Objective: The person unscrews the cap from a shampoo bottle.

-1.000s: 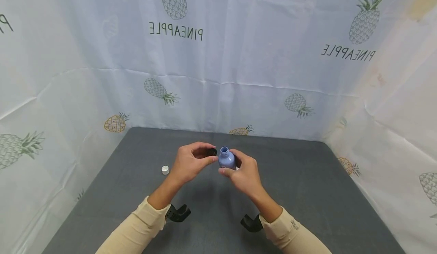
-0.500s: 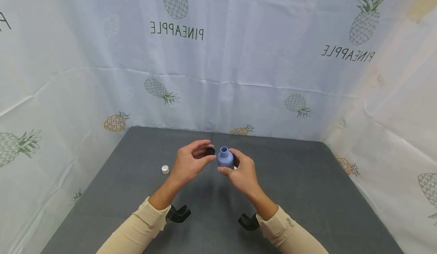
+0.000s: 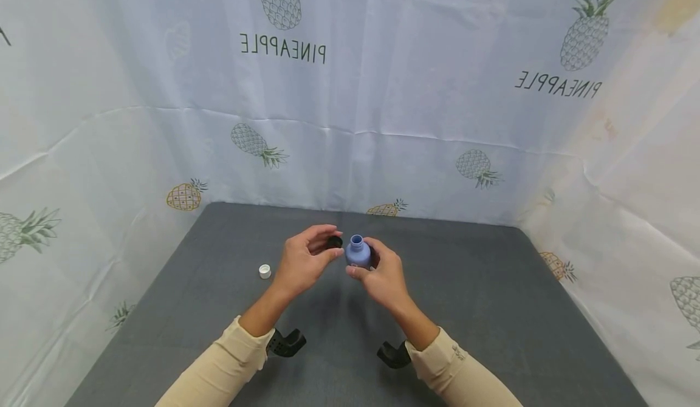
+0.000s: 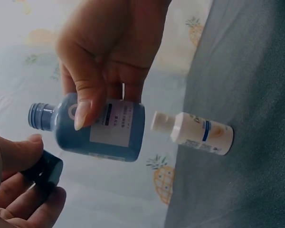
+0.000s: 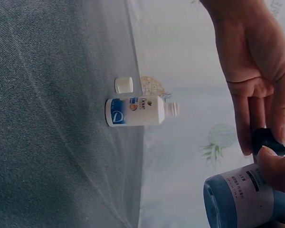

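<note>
My left hand (image 3: 303, 264) pinches a black screw cap (image 3: 334, 242) between thumb and fingers. My right hand (image 3: 387, 278) grips a small blue bottle (image 3: 358, 254) around its body, its mouth uncapped and facing up. In the left wrist view, the bottle's threaded neck (image 4: 39, 116) shows, with the cap apart from it and close beside. Below the hands, a white Dove bottle (image 5: 149, 111) stands upright without its cap; in the head view it is hidden behind the right hand and blue bottle.
A small white cap (image 3: 265, 271) rests on the dark grey table (image 3: 465, 310), left of the left hand. White curtains (image 3: 350, 91) printed with pineapples hang around the back and sides. Black wrist mounts (image 3: 287, 342) jut inward from both cuffs.
My right hand and the blue bottle have shifted slightly left. The left hand, with the black cap, has drawn back a little leftward.
</note>
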Motion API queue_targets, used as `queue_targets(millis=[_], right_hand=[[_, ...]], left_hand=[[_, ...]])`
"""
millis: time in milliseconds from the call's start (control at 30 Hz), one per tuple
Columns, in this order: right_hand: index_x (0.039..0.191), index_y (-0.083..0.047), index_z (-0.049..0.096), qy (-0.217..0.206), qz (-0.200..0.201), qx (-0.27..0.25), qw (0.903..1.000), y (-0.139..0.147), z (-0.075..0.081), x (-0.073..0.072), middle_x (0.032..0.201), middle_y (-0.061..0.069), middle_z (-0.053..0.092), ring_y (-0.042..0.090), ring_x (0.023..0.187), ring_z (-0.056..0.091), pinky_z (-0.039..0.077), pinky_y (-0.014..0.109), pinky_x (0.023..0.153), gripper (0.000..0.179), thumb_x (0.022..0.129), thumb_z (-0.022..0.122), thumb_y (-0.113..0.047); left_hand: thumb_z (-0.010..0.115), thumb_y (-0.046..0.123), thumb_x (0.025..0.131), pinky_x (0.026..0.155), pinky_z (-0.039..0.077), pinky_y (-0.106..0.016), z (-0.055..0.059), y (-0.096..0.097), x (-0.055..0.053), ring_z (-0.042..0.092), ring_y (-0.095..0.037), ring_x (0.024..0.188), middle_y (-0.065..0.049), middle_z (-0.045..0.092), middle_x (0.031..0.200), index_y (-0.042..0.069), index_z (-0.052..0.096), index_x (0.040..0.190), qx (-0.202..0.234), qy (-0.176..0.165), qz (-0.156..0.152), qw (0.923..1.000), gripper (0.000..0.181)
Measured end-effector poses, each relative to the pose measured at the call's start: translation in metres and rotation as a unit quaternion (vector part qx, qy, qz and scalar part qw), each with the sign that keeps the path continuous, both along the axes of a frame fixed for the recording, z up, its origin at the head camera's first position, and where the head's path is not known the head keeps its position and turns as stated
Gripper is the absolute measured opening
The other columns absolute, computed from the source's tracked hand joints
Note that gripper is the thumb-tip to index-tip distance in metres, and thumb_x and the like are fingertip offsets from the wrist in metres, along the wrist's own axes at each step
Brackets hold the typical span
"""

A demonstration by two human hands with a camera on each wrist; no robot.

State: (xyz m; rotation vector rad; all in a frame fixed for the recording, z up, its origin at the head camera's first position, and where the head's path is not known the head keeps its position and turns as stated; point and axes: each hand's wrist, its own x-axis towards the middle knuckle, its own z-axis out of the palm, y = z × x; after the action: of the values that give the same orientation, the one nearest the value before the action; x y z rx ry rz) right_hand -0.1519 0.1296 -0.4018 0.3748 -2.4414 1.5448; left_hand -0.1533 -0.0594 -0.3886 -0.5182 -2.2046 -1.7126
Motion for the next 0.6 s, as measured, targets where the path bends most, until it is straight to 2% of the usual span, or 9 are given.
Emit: queue_targets(millis=[300,600], right_hand=[[0.133,0.000,0.064,-0.012,-0.003,-0.002,0.9999,-0.003,-0.007,-0.001,0.129,0.019,0.071,0.036,0.119,0.071,0.058,0.055,0.103,0.054,0.083,0.086,-0.002],[0.133,0.000,0.064,-0.015,-0.001,-0.010,0.9998,-0.005,-0.015,-0.005,0.130,0.020,0.070,0.038,0.121,0.070,0.056,0.056,0.105,0.053,0.084,0.085,-0.003]], left_hand=[[0.082,0.006,0.089,0.100,0.060,-0.039,-0.002,0.000,0.001,0.072,-0.028,0.121,-0.012,0.077,0.125,0.005,0.070,0.130,-0.010,-0.023,0.019,0.9995,0.043],[0.082,0.005,0.089,0.102,0.059,-0.040,-0.005,0.001,0.000,0.073,-0.029,0.120,-0.012,0.077,0.124,0.004,0.070,0.129,-0.011,-0.016,0.023,0.9996,0.042]])
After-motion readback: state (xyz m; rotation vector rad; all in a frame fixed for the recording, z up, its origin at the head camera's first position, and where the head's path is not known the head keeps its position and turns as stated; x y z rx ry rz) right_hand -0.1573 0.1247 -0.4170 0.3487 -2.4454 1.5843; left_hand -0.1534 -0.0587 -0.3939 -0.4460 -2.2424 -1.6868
